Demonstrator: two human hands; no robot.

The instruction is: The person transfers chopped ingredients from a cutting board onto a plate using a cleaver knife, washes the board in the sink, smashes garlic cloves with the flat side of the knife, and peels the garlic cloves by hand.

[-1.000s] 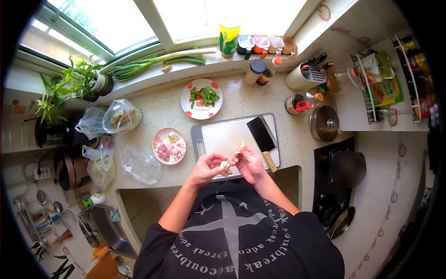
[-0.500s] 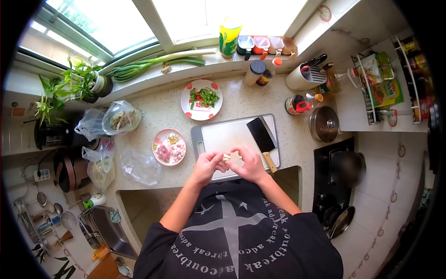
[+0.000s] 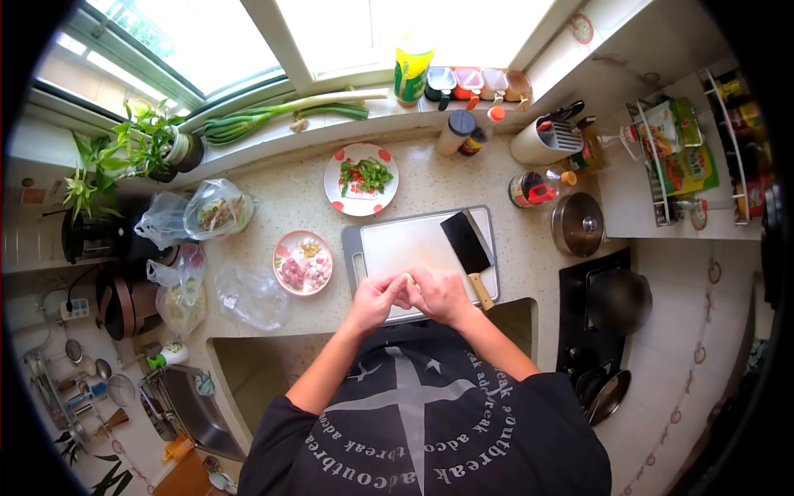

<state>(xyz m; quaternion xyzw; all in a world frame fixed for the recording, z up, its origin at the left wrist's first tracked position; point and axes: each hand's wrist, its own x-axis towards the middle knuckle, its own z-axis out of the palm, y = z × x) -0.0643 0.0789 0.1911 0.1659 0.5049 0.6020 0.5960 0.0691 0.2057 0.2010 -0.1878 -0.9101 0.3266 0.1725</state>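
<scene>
My left hand (image 3: 379,302) and my right hand (image 3: 440,294) meet above the near edge of the cutting board (image 3: 401,248). Between their pinched fingertips is a small pale piece, perhaps a garlic clove (image 3: 409,279), mostly covered by the fingers. A cleaver (image 3: 467,242) with a wooden handle lies on the board's right side, its handle pointing toward me. Left of the board, a small plate (image 3: 279,279) bears chopped pinkish meat and pale and yellow bits. Behind the board is a red-spotted plate (image 3: 332,183) with chopped green and red peppers.
Plastic bags (image 3: 217,208) with food lie at the left. Green onions (image 3: 265,116) rest on the windowsill. A knife block (image 3: 542,142), bottles (image 3: 527,188) and a lidded pot (image 3: 577,223) stand at the right, near a stove (image 3: 579,331). A sink (image 3: 198,409) is at the lower left.
My hands have come together, and the pale piece seen in my left fingers is now pinched between both hands. The view has shifted slightly.
</scene>
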